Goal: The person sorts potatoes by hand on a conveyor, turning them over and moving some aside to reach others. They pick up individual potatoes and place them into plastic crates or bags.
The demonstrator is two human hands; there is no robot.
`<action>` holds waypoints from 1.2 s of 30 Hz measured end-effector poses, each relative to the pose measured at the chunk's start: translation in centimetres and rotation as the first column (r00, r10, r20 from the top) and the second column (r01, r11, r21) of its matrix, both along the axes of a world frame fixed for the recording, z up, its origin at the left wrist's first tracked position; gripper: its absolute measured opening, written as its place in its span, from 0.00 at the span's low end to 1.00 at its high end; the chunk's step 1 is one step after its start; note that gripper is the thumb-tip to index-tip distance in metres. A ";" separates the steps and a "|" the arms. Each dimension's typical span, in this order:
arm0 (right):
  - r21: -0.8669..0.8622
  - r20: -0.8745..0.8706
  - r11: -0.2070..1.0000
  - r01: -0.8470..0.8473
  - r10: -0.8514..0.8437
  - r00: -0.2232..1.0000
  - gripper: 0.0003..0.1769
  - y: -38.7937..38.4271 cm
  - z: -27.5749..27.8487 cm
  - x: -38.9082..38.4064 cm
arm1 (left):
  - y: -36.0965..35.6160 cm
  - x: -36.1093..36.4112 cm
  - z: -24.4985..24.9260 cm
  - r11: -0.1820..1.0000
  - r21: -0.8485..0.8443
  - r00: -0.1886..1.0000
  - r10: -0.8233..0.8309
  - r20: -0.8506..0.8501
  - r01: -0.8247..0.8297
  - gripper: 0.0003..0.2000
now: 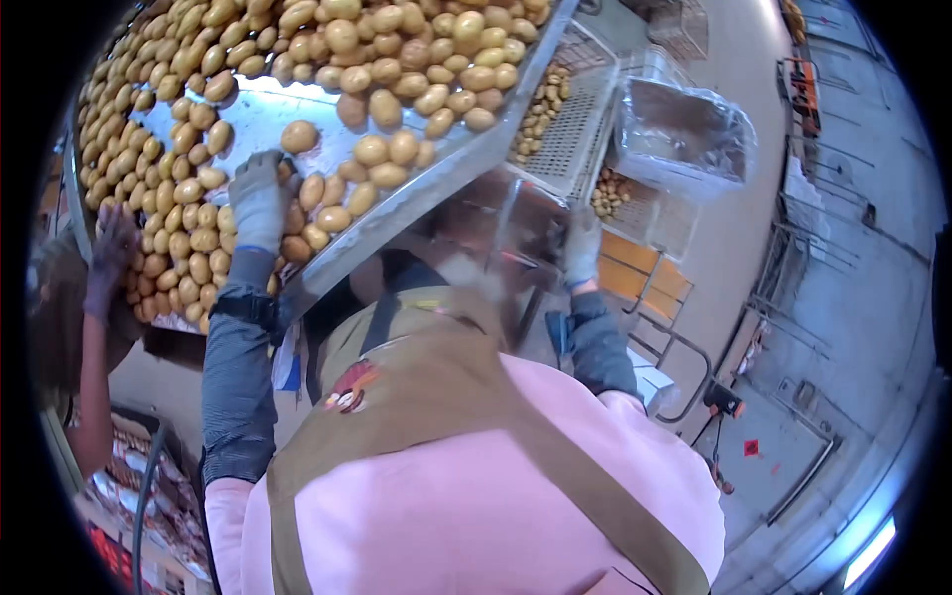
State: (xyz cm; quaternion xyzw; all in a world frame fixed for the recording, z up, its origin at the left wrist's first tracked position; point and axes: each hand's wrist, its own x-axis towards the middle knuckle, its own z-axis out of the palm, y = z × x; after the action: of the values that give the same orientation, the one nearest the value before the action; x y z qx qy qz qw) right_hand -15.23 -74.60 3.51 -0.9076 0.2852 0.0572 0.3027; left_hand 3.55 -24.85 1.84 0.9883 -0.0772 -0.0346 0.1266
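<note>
Many round yellow-brown potatoes (188, 190) lie on a metal sorting table (436, 183) with a raised rim. My left hand (260, 198), in a pale grey glove, reaches over the rim among them, its fingers bent near a brown potato that it partly hides. Further right, my gloved right hand (582, 243) is beside the near edge of a light plastic crate (570, 149) with small potatoes inside. Its fingers are blurred, so whether it holds anything cannot be made out.
A co-worker's gloved hand (114, 243) is at the table's left edge. To the right are a box lined with clear plastic (684, 129), another crate (659, 218) with small potatoes, an orange panel (635, 273) and a curved metal rail (706, 372).
</note>
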 end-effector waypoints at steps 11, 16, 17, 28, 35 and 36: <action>0.233 0.364 0.963 -0.132 0.039 0.931 0.26 9.3 4.8 12.5 | 8.4 -9.9 3.3 0.135 -0.850 0.699 0.641 -0.317 -0.509 0.17; -0.324 0.263 0.492 -0.808 0.867 0.423 0.39 29.2 3.8 17.9 | 9.4 -18.7 3.8 -0.097 -0.744 0.486 0.701 -0.522 -0.661 0.15; -0.478 0.147 0.437 -0.762 0.895 0.421 0.41 31.0 1.2 18.4 | 10.3 -20.5 2.3 -0.076 -0.756 0.485 0.724 -0.490 -0.651 0.14; -0.013 0.151 -0.104 -0.994 0.983 -0.105 0.33 49.5 3.3 13.5 | 15.8 -21.5 -1.2 -0.159 -0.776 0.199 0.918 -0.344 -0.610 0.19; -0.452 0.153 -0.171 -0.875 0.952 -0.265 0.41 60.6 -2.8 12.9 | 21.5 -20.4 -7.5 -0.187 -0.762 0.286 0.851 -0.441 -0.620 0.22; -0.431 0.108 -0.281 -0.858 0.927 -0.358 0.41 59.9 -2.7 12.4 | 21.3 -19.5 -5.3 -0.125 -0.681 0.251 0.869 -0.425 -0.721 0.24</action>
State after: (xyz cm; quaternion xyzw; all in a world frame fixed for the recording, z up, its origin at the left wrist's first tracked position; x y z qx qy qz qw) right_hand -2.87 -14.66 0.77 -0.7729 -0.6223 0.0565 0.1105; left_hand -15.98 -3.55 -3.48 0.6423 0.5224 0.1709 0.5341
